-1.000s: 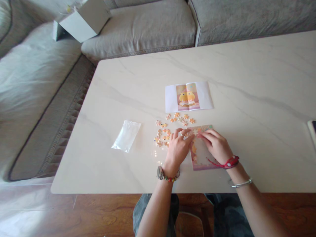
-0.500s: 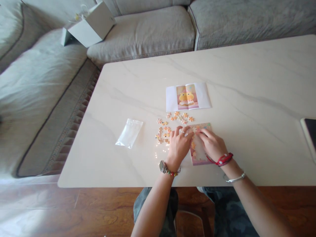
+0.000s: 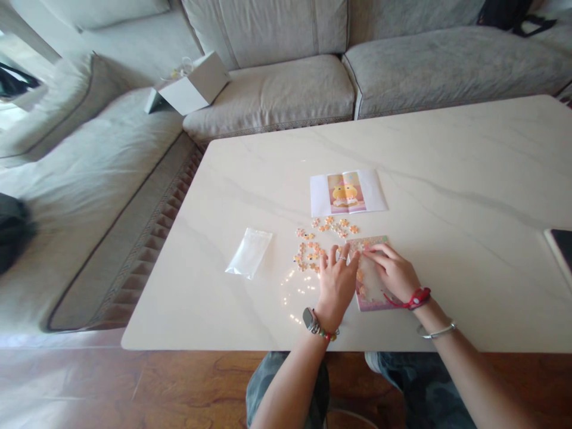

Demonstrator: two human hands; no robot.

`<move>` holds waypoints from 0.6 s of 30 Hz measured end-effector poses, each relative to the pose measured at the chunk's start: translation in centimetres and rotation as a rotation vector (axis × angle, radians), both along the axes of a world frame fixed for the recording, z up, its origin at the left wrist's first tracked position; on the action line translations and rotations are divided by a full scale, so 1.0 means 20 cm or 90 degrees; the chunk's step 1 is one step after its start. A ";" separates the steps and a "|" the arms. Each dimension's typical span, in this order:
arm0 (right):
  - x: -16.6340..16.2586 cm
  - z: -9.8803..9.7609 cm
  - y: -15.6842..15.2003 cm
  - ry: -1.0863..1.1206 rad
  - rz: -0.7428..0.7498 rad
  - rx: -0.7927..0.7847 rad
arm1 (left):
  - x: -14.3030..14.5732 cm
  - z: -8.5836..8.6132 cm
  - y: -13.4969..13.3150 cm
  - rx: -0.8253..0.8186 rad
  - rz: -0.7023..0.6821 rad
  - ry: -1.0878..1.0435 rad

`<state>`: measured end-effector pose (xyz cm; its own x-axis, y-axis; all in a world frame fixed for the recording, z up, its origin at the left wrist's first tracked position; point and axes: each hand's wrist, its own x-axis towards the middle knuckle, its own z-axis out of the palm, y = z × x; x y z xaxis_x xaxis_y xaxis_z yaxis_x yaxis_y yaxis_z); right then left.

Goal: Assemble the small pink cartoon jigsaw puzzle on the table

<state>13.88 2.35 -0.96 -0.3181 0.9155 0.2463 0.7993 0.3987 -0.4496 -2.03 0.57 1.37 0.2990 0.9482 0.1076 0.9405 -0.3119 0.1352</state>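
Observation:
A partly filled jigsaw puzzle board with a pink and beige border lies flat before me. My left hand rests palm down at its left edge, fingers spread, tips touching the board's upper left part. From the other side, my right hand pinches a small puzzle piece against the board's upper area; the fingers mostly cover it. Loose puzzle pieces, orange, white and pink, are scattered left of and above the board. A creased reference sheet printed with a yellow cartoon figure lies beyond them.
A clear plastic bag lies on the white marbled table, left of the pieces. At the far right edge is a dark-screened device. A grey sofa borders the table, with a white box on it.
The camera view has tilted up, showing more of the sofa. Both hands stay over the puzzle board, with only slight finger movement; the pieces and sheet lie as before.

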 end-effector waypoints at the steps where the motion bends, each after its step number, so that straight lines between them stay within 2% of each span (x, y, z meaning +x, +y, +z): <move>1: 0.01 0.00 0.01 0.046 -0.011 0.009 | 0.01 0.00 -0.01 0.001 0.007 0.007; 5: 0.01 0.05 0.07 0.187 -0.104 0.043 | 0.07 -0.03 -0.04 -0.015 0.034 0.030; 10: -0.01 0.10 0.12 0.267 -0.175 0.065 | 0.11 -0.04 -0.02 -0.021 0.035 0.016; 14: -0.05 0.11 0.14 0.284 -0.190 0.088 | 0.05 -0.02 0.02 -0.037 0.024 -0.086; 18: -0.11 0.10 0.14 0.249 -0.180 0.084 | -0.10 0.00 0.10 -0.015 0.053 -0.237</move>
